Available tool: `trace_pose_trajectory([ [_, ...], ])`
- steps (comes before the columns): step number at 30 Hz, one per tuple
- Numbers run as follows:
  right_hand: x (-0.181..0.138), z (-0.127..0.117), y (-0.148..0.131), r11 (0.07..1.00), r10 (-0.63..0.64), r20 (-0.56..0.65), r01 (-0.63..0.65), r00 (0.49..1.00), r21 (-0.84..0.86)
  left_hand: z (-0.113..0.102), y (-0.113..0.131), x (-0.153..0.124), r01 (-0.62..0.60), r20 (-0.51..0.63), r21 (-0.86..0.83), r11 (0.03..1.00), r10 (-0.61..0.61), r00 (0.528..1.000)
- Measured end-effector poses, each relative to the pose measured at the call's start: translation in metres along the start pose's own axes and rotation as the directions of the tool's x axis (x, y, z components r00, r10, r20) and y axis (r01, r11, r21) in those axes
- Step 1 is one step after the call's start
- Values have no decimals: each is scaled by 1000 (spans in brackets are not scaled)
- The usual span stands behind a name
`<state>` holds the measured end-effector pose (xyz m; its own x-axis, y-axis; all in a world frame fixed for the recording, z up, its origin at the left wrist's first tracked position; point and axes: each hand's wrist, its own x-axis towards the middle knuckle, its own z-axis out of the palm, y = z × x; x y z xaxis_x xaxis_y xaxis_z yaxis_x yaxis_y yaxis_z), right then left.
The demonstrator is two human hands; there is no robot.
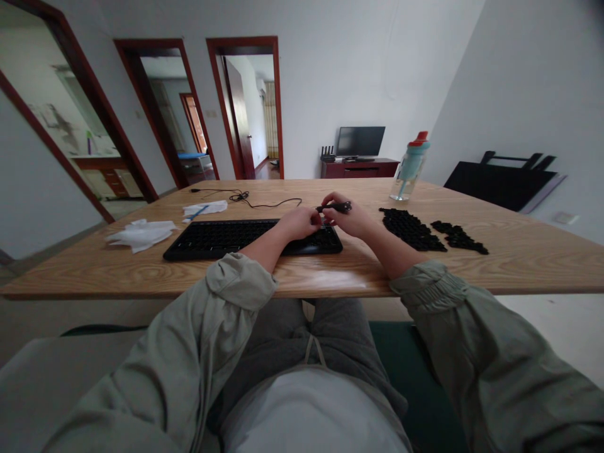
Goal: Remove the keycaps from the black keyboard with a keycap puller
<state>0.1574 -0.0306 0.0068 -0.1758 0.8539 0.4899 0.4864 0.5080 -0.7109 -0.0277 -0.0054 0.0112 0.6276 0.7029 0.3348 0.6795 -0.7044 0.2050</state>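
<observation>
Tabletop [330, 283] of pale wood grain, seen from the head camera I watch through, spans the scene from left to right. At the left lies a crumpled white tissue [141, 234]; a little farther back is a flat white sheet [214, 206] with a blue stick [195, 214] on it. A black cable [240, 196], loosely coiled, trails along the far side. Far right of centre stands a clear bottle [411, 168] with a red cap, upright. On the right, nearer than the bottle, I see a broad patch of black keycaps [408, 229] with a smaller group [460, 238] just beside it. Beyond the far edge, a television [360, 141] sits on a low cabinet [358, 168].

The black keyboard [221, 239] lies left of centre, its long side facing me. The left forearm crosses it, so part of its right end is hidden from my view.

Both hands meet there. The right hand [346, 217] has its fingers curled around a dark slender tool [336, 207]. The left hand [304, 221] is beside it, over the keys, fingers bent inward; I cannot tell whether it grips anything.
</observation>
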Motion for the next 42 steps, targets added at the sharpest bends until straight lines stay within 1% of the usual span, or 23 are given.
trace_pose_trajectory([
  [4,-2,-5,-6,997,21,-32,-23,999,-69,-2,3,0,6,-15,36,999,-6,1000],
  [7,-3,-5,-5,996,23,-33,-26,999,-90,-3,3,0,-5,-15,56,998,6,1000],
  [11,0,-2,2,999,15,-27,-16,1000,-49,-3,4,-1,-5,2,44,999,5,1000],
  [14,1,0,5,999,38,-16,-39,999,-4,-4,5,-3,10,10,27,1000,-10,1000],
  [18,0,-3,1,996,54,25,-56,998,69,-4,5,-4,16,1,12,1000,-16,1000],
  [20,-1,-4,-1,995,63,38,-65,997,74,-4,5,-4,2,0,10,1000,-2,1000],
  [22,-1,-4,-3,994,98,64,-101,993,52,-3,4,-3,-3,7,4,1000,3,1000],
  [24,1,-1,-3,986,161,71,-164,984,37,-2,3,-2,7,11,-8,1000,-7,1000],
  [26,4,4,-2,976,210,46,-213,977,54,0,2,-1,15,8,-23,1000,-15,1000],
  [27,5,6,-1,975,212,30,-214,977,62,0,2,0,17,5,-29,999,-17,1000],
  [29,8,10,1,984,169,15,-170,986,52,2,1,1,18,2,-40,999,-18,1000],
  [33,12,12,6,997,34,-11,-35,999,-76,3,-2,2,9,4,-51,999,-8,1000],
  [36,15,10,9,990,-40,-58,32,998,-138,0,-5,1,39,5,-44,998,-38,999],
  [38,16,10,9,988,-57,-74,46,996,-149,-3,-7,0,70,-27,-43,997,-72,997],
  [42,21,12,7,985,-55,-87,40,995,-169,-9,-8,0,128,-140,-77,989,-138,980],
])
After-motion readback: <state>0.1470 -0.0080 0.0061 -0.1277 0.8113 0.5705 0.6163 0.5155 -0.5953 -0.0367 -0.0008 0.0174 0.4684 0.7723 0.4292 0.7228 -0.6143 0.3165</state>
